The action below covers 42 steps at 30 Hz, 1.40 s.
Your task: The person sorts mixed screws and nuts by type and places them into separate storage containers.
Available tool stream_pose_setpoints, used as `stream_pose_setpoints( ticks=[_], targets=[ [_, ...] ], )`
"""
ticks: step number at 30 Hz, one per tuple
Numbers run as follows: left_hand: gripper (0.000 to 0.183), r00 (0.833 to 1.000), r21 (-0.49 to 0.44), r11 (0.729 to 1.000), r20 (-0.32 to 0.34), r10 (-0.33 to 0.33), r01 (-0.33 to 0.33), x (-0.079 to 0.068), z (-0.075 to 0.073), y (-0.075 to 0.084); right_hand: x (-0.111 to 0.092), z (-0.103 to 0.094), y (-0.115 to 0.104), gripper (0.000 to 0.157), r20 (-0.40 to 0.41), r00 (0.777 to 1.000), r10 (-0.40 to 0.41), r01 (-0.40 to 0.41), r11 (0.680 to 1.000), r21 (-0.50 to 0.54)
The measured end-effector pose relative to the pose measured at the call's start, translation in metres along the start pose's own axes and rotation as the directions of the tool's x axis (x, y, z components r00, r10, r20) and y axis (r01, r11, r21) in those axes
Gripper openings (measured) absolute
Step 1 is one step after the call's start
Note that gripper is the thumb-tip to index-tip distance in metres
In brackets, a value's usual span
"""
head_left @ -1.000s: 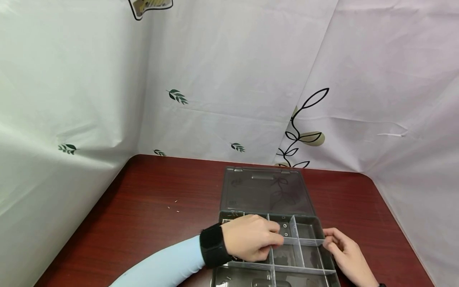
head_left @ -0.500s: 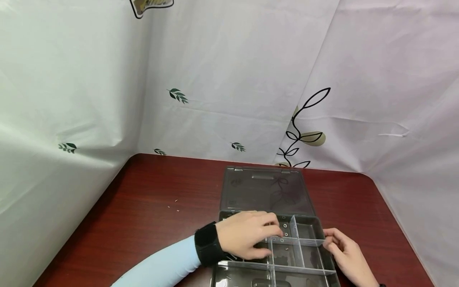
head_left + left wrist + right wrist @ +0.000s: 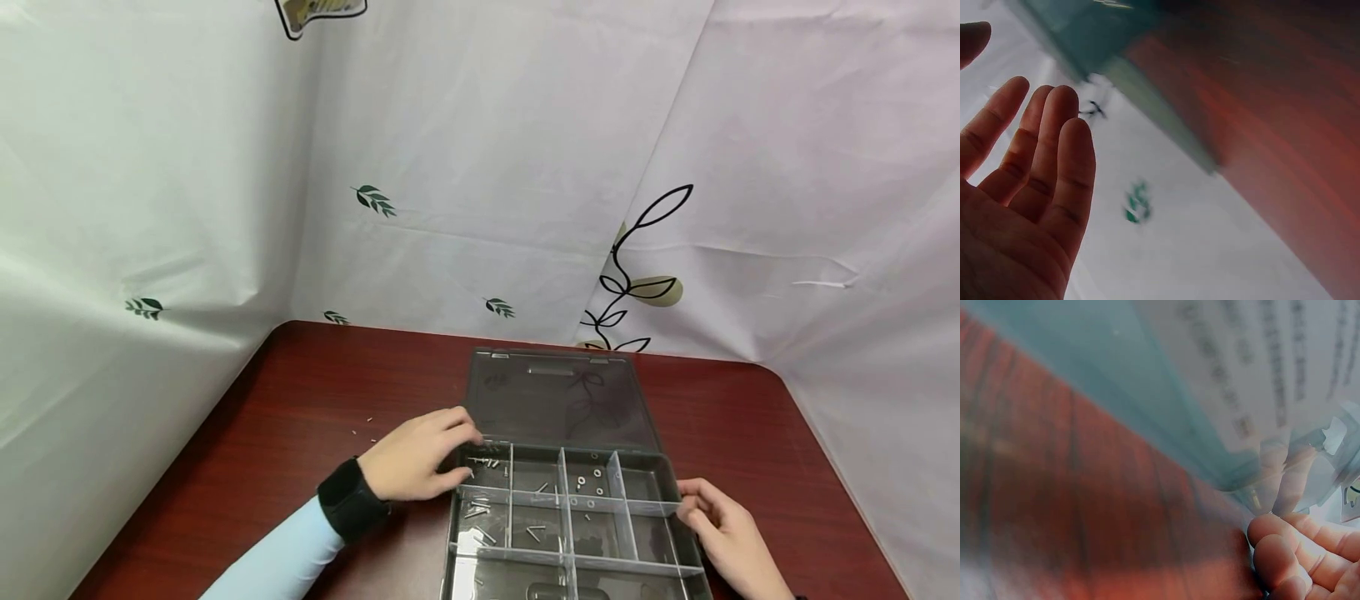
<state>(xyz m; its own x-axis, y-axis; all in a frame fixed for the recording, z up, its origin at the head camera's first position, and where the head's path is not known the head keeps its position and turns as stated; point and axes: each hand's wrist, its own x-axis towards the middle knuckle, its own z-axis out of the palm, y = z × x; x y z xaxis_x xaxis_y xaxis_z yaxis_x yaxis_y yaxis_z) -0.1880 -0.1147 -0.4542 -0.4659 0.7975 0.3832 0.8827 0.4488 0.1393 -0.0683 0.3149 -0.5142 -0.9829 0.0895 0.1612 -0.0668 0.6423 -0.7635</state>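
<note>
A dark translucent compartment box [image 3: 577,559] stands on the table with its lid [image 3: 558,396] laid back. Metal screws [image 3: 480,510] lie in its left compartments. Small ring-shaped nuts [image 3: 597,472] lie in one at the back. My left hand [image 3: 420,454] is at the box's back left corner, fingertips right at the rim. In the left wrist view its fingers [image 3: 1076,162] are loosely bent, with nothing in them. My right hand [image 3: 723,533] rests against the box's right outer wall, its bent fingers [image 3: 1275,559] touching it in the right wrist view.
A few tiny metal pieces [image 3: 370,419] lie on the red-brown table [image 3: 315,392], left of the box. A white printed cloth [image 3: 450,167] hangs behind and around the table. Thin dividers [image 3: 622,533] part the box.
My left hand has left the middle compartments and moved left to the box's left edge, its fingers opening on the way. Small metal pieces show where it was. My right hand stays put.
</note>
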Motion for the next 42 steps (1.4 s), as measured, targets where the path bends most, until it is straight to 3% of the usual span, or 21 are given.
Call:
stream_pose_setpoints(
  ticks=[5,10,13,17,32,35,37,42],
  targets=[
    [0.029,0.992,0.121,0.985,0.002,-0.125,0.124,-0.031,-0.001,-0.023,0.0,-0.001,0.0,0.025,0.001,1.0,0.014,-0.014,1.0,-0.007],
    [0.028,0.966,0.272,0.931,0.016,-0.259,0.245,-0.056,-0.003,-0.038,0.0,-0.001,0.001,0.025,0.012,0.999,0.034,-0.034,0.999,-0.009],
    [0.026,0.943,0.31,0.901,0.039,-0.332,0.304,-0.066,-0.005,-0.042,0.001,0.0,0.002,0.025,0.018,0.999,0.042,-0.042,0.999,-0.008],
    [0.02,0.923,0.298,0.89,0.06,-0.379,0.346,-0.074,-0.009,-0.044,0.001,0.001,0.003,0.027,0.022,0.998,0.061,-0.061,0.998,-0.009],
    [0.022,0.916,0.221,0.902,0.07,-0.395,0.372,-0.081,-0.01,-0.049,0.001,0.001,0.0,0.027,0.021,0.997,0.076,-0.075,0.997,-0.028],
    [0.022,0.927,0.214,0.913,0.065,-0.369,0.349,-0.076,-0.008,-0.048,0.002,0.0,-0.001,0.027,0.035,0.994,0.101,-0.1,0.995,-0.028],
    [0.021,0.943,0.203,0.927,0.049,-0.33,0.314,-0.069,-0.008,-0.044,0.001,0.0,-0.002,0.027,0.041,0.993,0.108,-0.106,0.994,-0.031],
    [0.02,0.982,0.148,0.97,-0.024,-0.189,0.191,-0.038,-0.009,-0.024,0.001,0.0,-0.002,0.027,0.032,0.996,0.089,-0.088,0.996,-0.035]
  ],
)
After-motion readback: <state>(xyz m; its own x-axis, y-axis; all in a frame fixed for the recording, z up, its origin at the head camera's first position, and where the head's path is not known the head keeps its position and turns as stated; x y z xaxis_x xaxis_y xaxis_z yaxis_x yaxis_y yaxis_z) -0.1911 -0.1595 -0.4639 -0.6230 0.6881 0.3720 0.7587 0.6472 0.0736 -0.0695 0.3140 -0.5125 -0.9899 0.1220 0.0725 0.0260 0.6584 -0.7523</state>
